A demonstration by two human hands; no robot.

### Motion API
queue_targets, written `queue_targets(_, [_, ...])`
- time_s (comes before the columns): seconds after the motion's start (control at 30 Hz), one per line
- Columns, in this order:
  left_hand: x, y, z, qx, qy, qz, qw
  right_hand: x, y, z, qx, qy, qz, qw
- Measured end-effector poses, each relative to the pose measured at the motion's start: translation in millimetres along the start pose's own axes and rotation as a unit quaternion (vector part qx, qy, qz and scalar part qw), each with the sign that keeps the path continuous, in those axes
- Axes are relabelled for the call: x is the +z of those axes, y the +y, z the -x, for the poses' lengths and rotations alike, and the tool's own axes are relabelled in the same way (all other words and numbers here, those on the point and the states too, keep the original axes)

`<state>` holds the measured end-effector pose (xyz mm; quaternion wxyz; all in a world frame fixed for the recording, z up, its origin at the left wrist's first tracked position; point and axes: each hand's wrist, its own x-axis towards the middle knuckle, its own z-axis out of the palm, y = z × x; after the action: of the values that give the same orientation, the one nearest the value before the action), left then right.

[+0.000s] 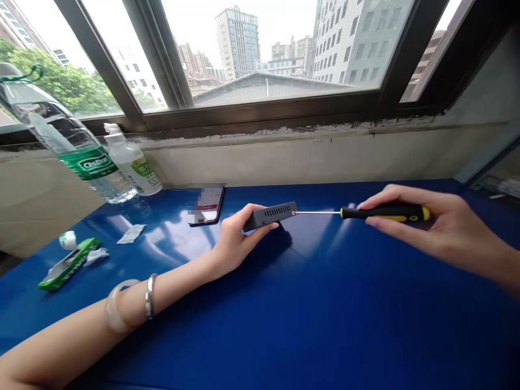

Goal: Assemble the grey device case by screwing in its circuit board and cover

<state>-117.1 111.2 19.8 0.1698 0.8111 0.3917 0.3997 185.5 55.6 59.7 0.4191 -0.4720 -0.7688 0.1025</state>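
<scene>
My left hand [239, 241] grips a dark grey metal box [270, 215] with a row of vent slots along its side. My right hand [406, 227] holds a black-and-yellow precision screwdriver [384, 213] by its handle, level above the table. The thin steel shaft reaches left, and its tip meets the box's right end. The screw or hole at that tip is too small to make out. Both hands are raised above the blue table [325, 309].
A phone [207, 203] lies beyond my left hand. Farther left are a large water bottle [77, 146], a smaller bottle [134, 162], a green packet [69, 264], a paper slip [130, 233] and white scraps [96, 256]. A wall and window [260, 54] close off the table's far side.
</scene>
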Motion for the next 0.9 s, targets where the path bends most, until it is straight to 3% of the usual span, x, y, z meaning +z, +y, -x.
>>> queue_targets(0.13, [3.5,1,-1,-0.108,-0.038,0.155,0.981,-13,-34,-34,-0.040,0.033,0.067,0.996])
queue_targets(0.23, [5.4,4,-1,-0.140,-0.091,0.241,0.956,-12,-63,-67,-0.081,0.039,0.110,0.990])
queue_targets(0.4, [5.9,11,3,-0.151,-0.145,0.285,0.935,-4,-79,-111,-0.052,-0.037,0.135,0.989])
queue_targets(0.5, [6.2,10,4,-0.150,-0.151,0.294,0.932,-8,-78,-118,-0.068,-0.117,0.115,0.984])
queue_targets(0.6, [6.7,8,3,-0.147,-0.166,0.291,0.931,-13,-83,-113,-0.085,-0.152,0.084,0.981])
queue_targets(0.8, [7.4,5,2,-0.142,-0.167,0.281,0.934,-6,-89,-109,-0.061,-0.030,0.113,0.991])
queue_targets(0.9, [7.1,5,2,-0.151,-0.173,0.277,0.933,-10,-76,-114,-0.061,-0.078,0.078,0.992])
